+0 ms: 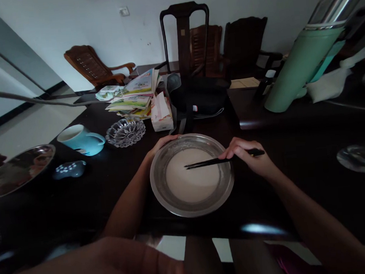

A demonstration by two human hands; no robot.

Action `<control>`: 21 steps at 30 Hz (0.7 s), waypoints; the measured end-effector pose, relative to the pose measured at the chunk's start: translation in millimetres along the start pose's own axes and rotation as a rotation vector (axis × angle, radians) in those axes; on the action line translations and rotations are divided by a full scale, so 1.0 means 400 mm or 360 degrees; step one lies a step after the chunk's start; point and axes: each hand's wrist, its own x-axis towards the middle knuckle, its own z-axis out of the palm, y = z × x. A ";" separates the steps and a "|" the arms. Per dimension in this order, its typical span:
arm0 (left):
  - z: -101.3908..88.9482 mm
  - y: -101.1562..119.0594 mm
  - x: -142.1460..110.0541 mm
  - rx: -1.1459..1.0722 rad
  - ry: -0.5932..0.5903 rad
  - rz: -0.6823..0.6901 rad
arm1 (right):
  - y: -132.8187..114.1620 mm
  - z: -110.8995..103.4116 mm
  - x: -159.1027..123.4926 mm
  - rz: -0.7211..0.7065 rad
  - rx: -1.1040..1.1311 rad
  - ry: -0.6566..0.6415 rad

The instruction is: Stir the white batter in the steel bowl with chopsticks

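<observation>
A steel bowl [156,186] with whitish liquid [187,187] in it stands on the dark table before me. My left hand [162,144] curls around the bowl's far left rim, its fingers partly hidden behind the edge. With my right hand [244,153] I grip a pair of black chopsticks [204,163] over the bowl's right side. Their tips sit at about the middle of the liquid; whether they dip into it I cannot tell. Beyond the bowl stands a tissue pack [162,117], with a glass dish [125,132] to its left.
Leftward are a blue mug [82,140], a dark paw-dotted object [69,169] and a second steel bowl [48,155]. Another person's hand [142,260] looms close at lower left. Booklets [141,87], a black bag [198,97] and a green thermos [301,71] stand farther back.
</observation>
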 end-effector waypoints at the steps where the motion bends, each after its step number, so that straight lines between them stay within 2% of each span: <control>1: 0.001 0.001 0.000 -0.0002 -0.0012 -0.0016 | 0.002 -0.007 0.001 0.0020 0.0021 0.0081; 4: 0.004 0.005 -0.002 -0.0003 -0.0028 -0.0052 | 0.008 -0.020 0.002 0.0073 0.0127 0.0264; 8: 0.009 0.006 -0.008 0.0016 0.0029 -0.0037 | 0.011 -0.016 0.000 0.0073 0.0186 0.0288; 12: 0.002 0.003 -0.004 0.0023 0.0021 -0.0053 | 0.009 -0.002 -0.007 -0.0036 0.0263 0.0157; 15: -0.004 0.003 -0.001 0.0050 0.0018 -0.0066 | 0.003 0.010 -0.009 -0.0054 0.0308 -0.0045; 18: 0.001 0.006 -0.006 0.0069 -0.0017 -0.0069 | -0.003 0.021 -0.007 -0.0018 0.0197 -0.0222; 21: 0.014 0.013 -0.017 0.0069 -0.0035 -0.0079 | -0.006 0.023 -0.004 0.0011 0.0105 -0.0249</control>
